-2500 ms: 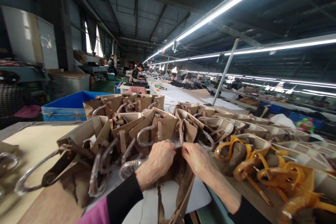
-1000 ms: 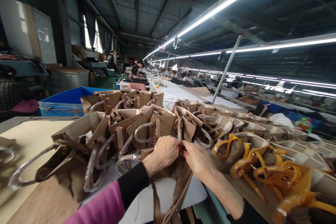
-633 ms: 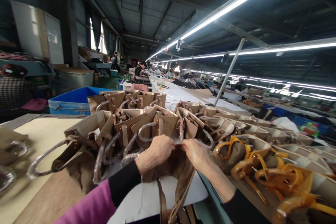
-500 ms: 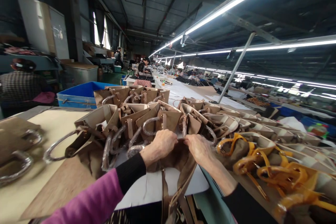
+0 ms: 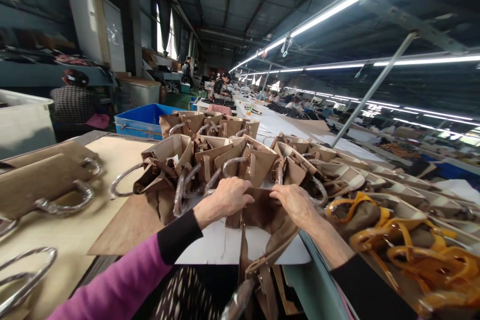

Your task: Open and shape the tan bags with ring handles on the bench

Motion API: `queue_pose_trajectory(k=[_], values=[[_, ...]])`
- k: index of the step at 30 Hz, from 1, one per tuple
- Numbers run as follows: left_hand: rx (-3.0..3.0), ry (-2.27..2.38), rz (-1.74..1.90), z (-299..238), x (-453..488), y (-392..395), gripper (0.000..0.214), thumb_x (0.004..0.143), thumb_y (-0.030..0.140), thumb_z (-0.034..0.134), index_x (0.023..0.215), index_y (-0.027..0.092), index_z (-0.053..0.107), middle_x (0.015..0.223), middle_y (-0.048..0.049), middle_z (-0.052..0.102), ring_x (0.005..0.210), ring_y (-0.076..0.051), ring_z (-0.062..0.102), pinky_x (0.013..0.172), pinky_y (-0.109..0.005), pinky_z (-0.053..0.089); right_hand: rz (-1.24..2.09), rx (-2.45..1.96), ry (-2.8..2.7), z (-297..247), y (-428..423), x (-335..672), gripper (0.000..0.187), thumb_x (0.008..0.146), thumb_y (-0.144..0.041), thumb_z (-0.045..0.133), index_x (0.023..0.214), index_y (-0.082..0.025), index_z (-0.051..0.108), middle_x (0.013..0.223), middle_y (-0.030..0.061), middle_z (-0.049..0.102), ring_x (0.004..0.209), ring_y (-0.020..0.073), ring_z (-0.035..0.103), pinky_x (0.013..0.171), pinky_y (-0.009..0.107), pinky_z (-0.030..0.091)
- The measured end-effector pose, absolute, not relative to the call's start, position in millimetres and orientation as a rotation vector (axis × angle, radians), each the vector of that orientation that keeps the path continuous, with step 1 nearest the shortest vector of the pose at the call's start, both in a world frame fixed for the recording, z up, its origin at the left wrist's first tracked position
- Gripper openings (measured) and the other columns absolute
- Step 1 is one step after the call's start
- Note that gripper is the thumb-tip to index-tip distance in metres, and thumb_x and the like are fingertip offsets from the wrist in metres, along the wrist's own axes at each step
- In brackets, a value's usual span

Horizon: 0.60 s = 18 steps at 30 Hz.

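Note:
My left hand (image 5: 228,197) and my right hand (image 5: 294,203) pinch the top edge of a brown fabric bag (image 5: 260,210), a little apart from each other. The edge stretches fairly straight between them. From the bag a long brown strap (image 5: 275,244) hangs toward my lap, with a plastic-wrapped handle (image 5: 240,300) low in front of me. Beneath it lies a white sheet (image 5: 204,245). Just beyond my hands stand several tan handbags (image 5: 258,160) with plastic-wrapped handles. The lower part of the held bag is partly hidden among its straps.
Bags with yellow straps (image 5: 397,232) crowd the right side, with rows of tan bags behind. More brown bags (image 5: 45,175) lie on the cream table (image 5: 112,160) at left. A blue bin (image 5: 138,122) stands beyond. One person (image 5: 77,100) sits at far left; others work farther back.
My hands have moved farther apart along the bag's top edge, which now shows between them. The view has turned left, so a white bin appears at the left edge.

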<state>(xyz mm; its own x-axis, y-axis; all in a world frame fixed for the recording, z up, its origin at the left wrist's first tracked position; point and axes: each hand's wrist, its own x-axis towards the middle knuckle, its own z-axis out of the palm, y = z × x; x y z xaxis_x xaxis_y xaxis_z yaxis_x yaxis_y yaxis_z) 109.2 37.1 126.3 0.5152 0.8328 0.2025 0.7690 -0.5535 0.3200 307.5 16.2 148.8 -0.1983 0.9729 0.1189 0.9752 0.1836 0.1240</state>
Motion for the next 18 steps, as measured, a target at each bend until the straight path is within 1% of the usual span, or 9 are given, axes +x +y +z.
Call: queue_pose_trajectory(k=[3, 6, 8, 10, 12, 15, 17, 18], values=[[2.402, 1.459, 0.588, 116, 89, 34, 0.021, 0.084, 0.031, 0.049, 0.089, 0.023, 0.068, 0.082, -0.0019, 0.069, 0.08, -0.019, 0.063, 0.069, -0.025, 0.045, -0.306, -2.006, -2.405, 153, 12, 298, 0.03, 0.091, -0.036, 0.044, 0.079, -0.022, 0.068, 0.075, 0.0054, 0.069, 0.074, 0.0189, 0.063, 0.06, 0.025, 0.035], [2.37, 1.416, 0.648, 112, 87, 27, 0.023, 0.084, 0.028, 0.048, 0.082, 0.022, 0.07, 0.073, -0.0006, 0.068, 0.074, -0.016, 0.062, 0.067, -0.022, 0.043, -0.313, -1.977, -2.479, 161, 5, 279, 0.025, 0.086, -0.034, 0.052, 0.076, -0.019, 0.068, 0.078, 0.0086, 0.069, 0.078, 0.0227, 0.064, 0.063, 0.027, 0.036], [2.401, 1.389, 0.657, 116, 93, 18, 0.022, 0.083, 0.026, 0.048, 0.079, 0.021, 0.07, 0.072, -0.0016, 0.068, 0.072, -0.016, 0.062, 0.066, -0.023, 0.043, -0.266, -1.916, -2.563, 167, -1, 264, 0.016, 0.082, -0.03, 0.057, 0.077, -0.021, 0.069, 0.081, 0.0071, 0.07, 0.082, 0.0221, 0.064, 0.065, 0.027, 0.037], [2.44, 1.408, 0.641, 125, 101, 6, 0.022, 0.082, 0.025, 0.048, 0.077, 0.02, 0.069, 0.073, -0.0038, 0.069, 0.071, -0.018, 0.063, 0.064, -0.024, 0.043, -0.186, -1.882, -2.62, 172, -8, 252, 0.009, 0.077, -0.025, 0.061, 0.079, -0.023, 0.069, 0.081, 0.0048, 0.07, 0.083, 0.0205, 0.064, 0.063, 0.025, 0.036], [2.482, 1.444, 0.593, 136, 109, -6, 0.023, 0.083, 0.025, 0.046, 0.076, 0.019, 0.068, 0.073, -0.0062, 0.069, 0.072, -0.02, 0.064, 0.064, -0.026, 0.044, -0.099, -1.904, -2.635, 175, -16, 246, 0.01, 0.073, -0.022, 0.063, 0.079, -0.023, 0.07, 0.079, 0.0039, 0.07, 0.081, 0.0199, 0.065, 0.059, 0.024, 0.036], [2.556, 1.403, 0.546, 147, 116, -22, 0.02, 0.083, 0.023, 0.047, 0.077, 0.018, 0.066, 0.074, -0.0075, 0.068, 0.072, -0.022, 0.065, 0.066, -0.029, 0.046, -0.032, -1.941, -2.611, 178, -29, 247, 0.012, 0.073, -0.02, 0.059, 0.077, -0.023, 0.07, 0.078, 0.005, 0.07, 0.08, 0.0201, 0.066, 0.057, 0.024, 0.036], [2.59, 1.272, 0.677, 148, 116, -33, 0.019, 0.085, 0.021, 0.046, 0.079, 0.018, 0.064, 0.078, -0.0072, 0.068, 0.075, -0.021, 0.064, 0.07, -0.03, 0.047, -0.045, -1.958, -2.55, 179, -38, 257, 0.014, 0.075, -0.02, 0.056, 0.076, -0.021, 0.069, 0.08, 0.0062, 0.071, 0.079, 0.0205, 0.065, 0.059, 0.024, 0.038], [2.595, 1.179, 0.819, 147, 113, -39, 0.019, 0.087, 0.02, 0.044, 0.083, 0.018, 0.063, 0.082, -0.0072, 0.068, 0.08, -0.02, 0.063, 0.074, -0.03, 0.048, -0.036, -1.961, -2.504, 180, -42, 265, 0.015, 0.076, -0.021, 0.054, 0.075, -0.021, 0.069, 0.08, 0.0054, 0.071, 0.079, 0.0201, 0.065, 0.061, 0.024, 0.04]])
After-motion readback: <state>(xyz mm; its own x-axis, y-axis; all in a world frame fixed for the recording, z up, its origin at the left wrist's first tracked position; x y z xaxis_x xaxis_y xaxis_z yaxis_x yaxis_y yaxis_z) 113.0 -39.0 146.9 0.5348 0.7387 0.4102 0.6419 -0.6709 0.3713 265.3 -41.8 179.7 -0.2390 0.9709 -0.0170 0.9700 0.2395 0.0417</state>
